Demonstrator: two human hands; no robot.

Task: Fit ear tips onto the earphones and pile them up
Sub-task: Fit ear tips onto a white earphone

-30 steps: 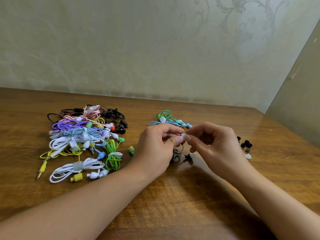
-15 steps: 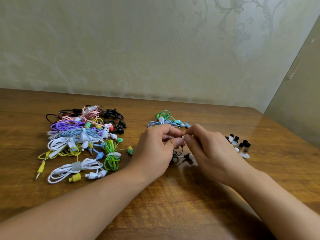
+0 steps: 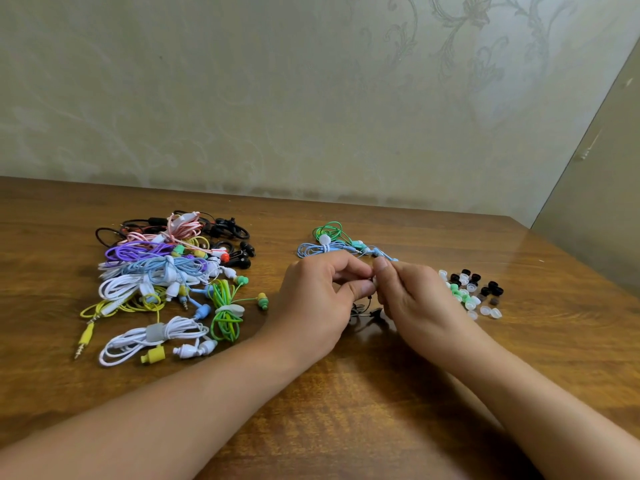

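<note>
A: In the head view, what are the hands doing?

B: The left hand (image 3: 318,299) and right hand (image 3: 419,303) meet fingertip to fingertip above the wooden table (image 3: 363,403). Both are curled, pinching one small white ear tip (image 3: 374,281) between them; whatever else sits inside the pinch is hidden.

A: And the earphone being fitted?

B: A black earphone cable (image 3: 363,310) hangs just below the two hands, down onto the table.

A: Where are the loose tips?

B: A scatter of ear tips (image 3: 472,292), black, white and green, lies just to the right of the right hand, partly behind it.

A: The other earphones?

B: A big heap of coiled earphones (image 3: 166,275) in many colours lies well left of the left hand. A green bundle (image 3: 329,232) and a light blue bundle (image 3: 317,249) sit just beyond the knuckles
</note>
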